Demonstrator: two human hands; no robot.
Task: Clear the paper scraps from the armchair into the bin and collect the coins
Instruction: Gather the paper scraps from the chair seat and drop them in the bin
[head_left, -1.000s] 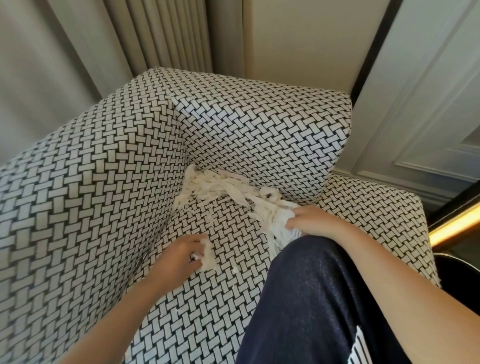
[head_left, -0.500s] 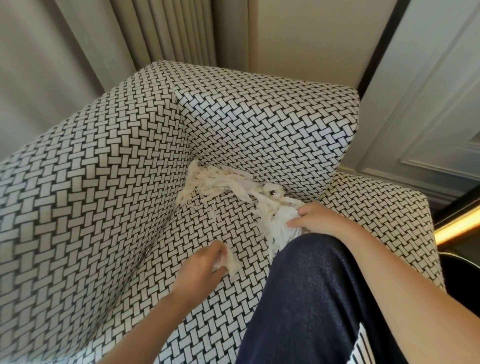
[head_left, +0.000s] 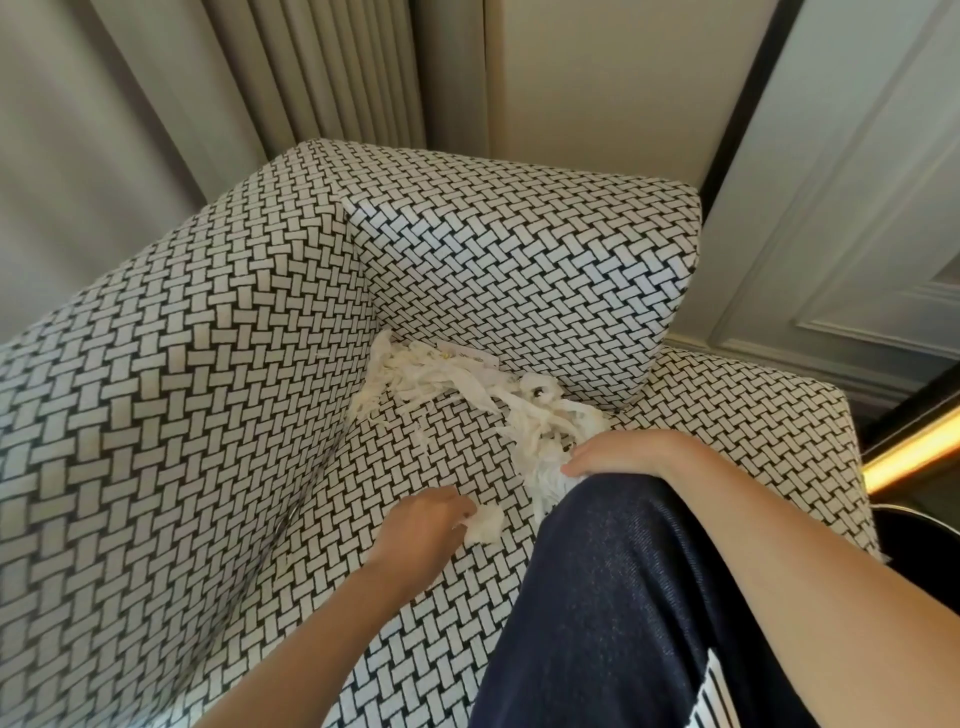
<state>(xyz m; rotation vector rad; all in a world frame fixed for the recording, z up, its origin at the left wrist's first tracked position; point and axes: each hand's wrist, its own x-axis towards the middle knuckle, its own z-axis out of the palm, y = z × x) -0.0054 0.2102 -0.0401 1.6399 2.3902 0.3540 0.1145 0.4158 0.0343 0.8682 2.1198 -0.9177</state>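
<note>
Patterned armchair (head_left: 208, 415). Left hand (head_left: 418, 530) pinches a small paper wad (head_left: 484, 525); at its two o'clock, right hand (head_left: 639, 452) clutches the paper scraps (head_left: 467, 374) (trailing from the seat's twelve-o'clock corner).

Head view, close, steeply down onto armchair (head_left: 218, 395)

Fingertips of the right hand (head_left: 636, 451) hide behind the knee (head_left: 628, 582) in the scraps (head_left: 524, 415), those of the left hand (head_left: 420, 526) under its back at a wad (head_left: 485, 524), and a dark rim (head_left: 922, 525) at 4 o'clock is cut off.
</note>
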